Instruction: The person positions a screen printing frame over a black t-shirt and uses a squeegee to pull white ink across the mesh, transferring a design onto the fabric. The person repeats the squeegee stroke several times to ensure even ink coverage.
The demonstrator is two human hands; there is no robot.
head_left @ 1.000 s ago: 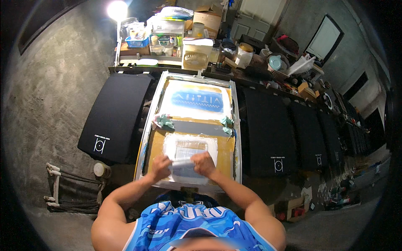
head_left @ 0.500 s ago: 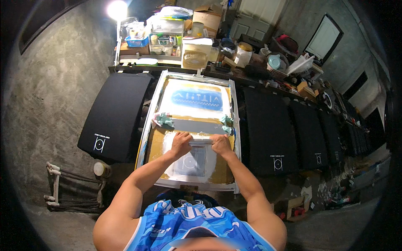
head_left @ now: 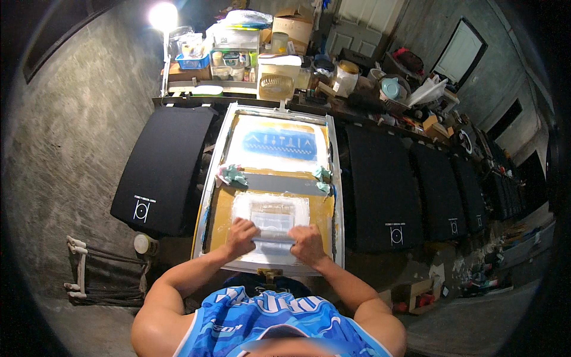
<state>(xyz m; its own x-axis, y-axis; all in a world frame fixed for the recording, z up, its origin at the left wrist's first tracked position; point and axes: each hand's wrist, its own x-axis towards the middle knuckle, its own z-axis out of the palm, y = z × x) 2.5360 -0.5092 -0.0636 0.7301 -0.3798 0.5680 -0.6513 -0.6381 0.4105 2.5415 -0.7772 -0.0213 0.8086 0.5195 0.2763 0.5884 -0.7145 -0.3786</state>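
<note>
Both hands, left hand (head_left: 241,234) and right hand (head_left: 308,243), are clenching their fingers around a squeegee (head_left: 272,235) lying across the near end of the aluminium-framed printing screen (head_left: 275,178), below its blue rectangular stencil (head_left: 278,144); black boards (head_left: 163,163) bearing small white logos are flanking it.

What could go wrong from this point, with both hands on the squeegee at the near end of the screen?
Both the left hand and right hand grip the squeegee close to the near edge of the screen frame; uneven pressure might streak the pale ink patch. Crumpled rags lie on the mesh, so a long stroke may catch them. The black boards sit close beside the frame, so stray ink may mark them.
</note>
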